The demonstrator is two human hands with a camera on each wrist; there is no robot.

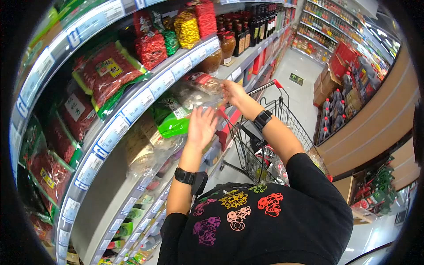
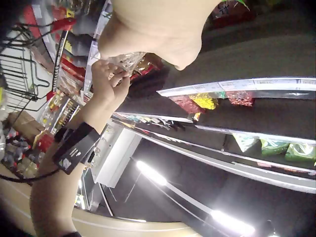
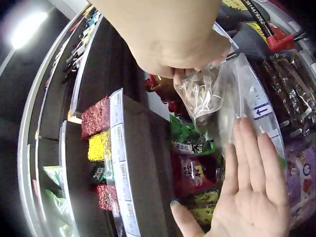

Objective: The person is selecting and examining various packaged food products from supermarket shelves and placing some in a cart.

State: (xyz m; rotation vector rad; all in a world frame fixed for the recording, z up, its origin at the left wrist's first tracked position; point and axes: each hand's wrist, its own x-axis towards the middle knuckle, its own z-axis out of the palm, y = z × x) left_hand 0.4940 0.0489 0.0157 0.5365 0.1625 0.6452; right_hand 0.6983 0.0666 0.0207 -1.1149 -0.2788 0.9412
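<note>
My right hand point(image 1: 232, 92) grips the edge of a clear plastic bag point(image 3: 203, 94), its fingers curled into the crinkled film in the right wrist view. Beside it, my left hand point(image 1: 202, 127) has its fingers straight and palm showing, fingertips right at the film of the bag. A clear pack with a red label point(image 1: 206, 81) lies just behind, on the shelf. Close to the left hand is a bright green bag point(image 1: 169, 115) with a white label. The bag's contents are partly hidden by the hands and glare.
A shopping cart point(image 1: 282, 115) stands to the right of the shelf. Above the hands, a shelf edge with price tags point(image 1: 165, 80) carries red, yellow and green packs. Dark bottles point(image 1: 260, 30) line the shelf further back. Cartons point(image 1: 324, 86) and soda bottles stand across the aisle.
</note>
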